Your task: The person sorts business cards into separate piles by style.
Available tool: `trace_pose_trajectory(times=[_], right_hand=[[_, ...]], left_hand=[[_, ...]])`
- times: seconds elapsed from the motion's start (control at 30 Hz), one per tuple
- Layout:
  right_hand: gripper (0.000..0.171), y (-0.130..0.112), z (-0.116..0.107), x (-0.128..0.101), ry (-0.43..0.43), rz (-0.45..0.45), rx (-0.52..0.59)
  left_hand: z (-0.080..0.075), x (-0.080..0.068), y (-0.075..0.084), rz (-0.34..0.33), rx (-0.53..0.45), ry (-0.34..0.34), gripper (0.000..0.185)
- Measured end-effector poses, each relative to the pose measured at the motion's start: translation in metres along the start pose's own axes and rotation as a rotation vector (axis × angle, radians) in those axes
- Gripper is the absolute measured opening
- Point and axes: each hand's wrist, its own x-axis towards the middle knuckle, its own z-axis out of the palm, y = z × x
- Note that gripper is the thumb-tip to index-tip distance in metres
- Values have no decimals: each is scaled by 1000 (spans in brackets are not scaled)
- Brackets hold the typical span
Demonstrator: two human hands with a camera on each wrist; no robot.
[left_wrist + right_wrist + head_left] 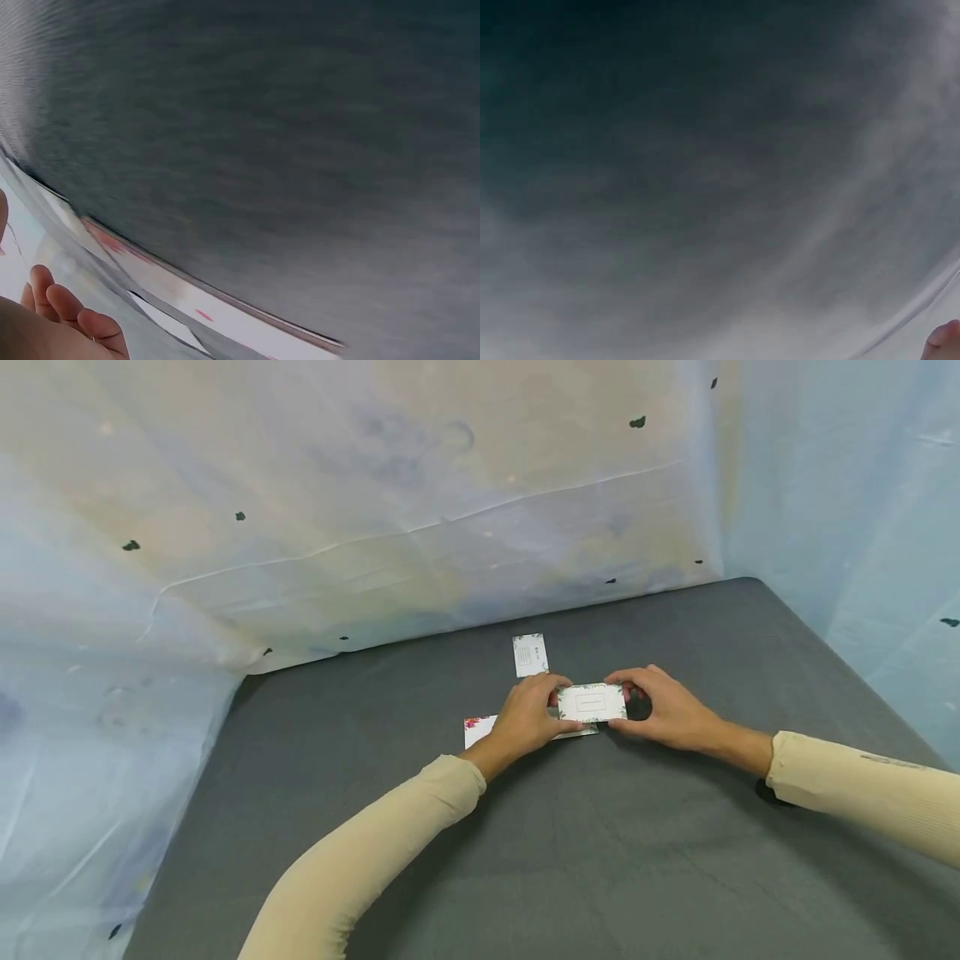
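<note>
While both hands pinch it: keep the small card (592,702) level.
left hand (529,720): fingers nipping its left end.
right hand (664,708): fingers nipping its right end.
bench (600,860): lower gently beside the upright card (530,655).

You hold a small white card (591,702) with a floral border and a framed centre panel level between your hands, its face up, just above another flower-printed card (480,729) lying flat on the dark grey table (600,860).
</note>
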Motion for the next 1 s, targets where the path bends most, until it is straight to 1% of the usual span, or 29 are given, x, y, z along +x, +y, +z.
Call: trace_pose_trajectory(times=[0.27, 0.43, 0.67, 0.77, 0.9, 1.0], right_hand=[[56, -16, 10, 12, -51, 2, 23], [56, -23, 13, 18, -82, 7, 8], [57, -25, 17, 13, -110, 25, 3], [57, -26, 18, 11, -112, 35, -1], [56, -26, 20, 12, -113, 32, -1], [56, -26, 21, 12, -115, 23, 9]], left_hand=[[-9, -15, -19, 3, 1, -16, 65], [-10, -22, -29, 16, -6, -11, 65], [-8, -28, -34, 65, 6, -17, 64], [-7, -32, -37, 81, 3, -1, 64], [-8, -36, -39, 78, -20, 31, 63], [-9, -38, -39, 71, -30, 32, 62]])
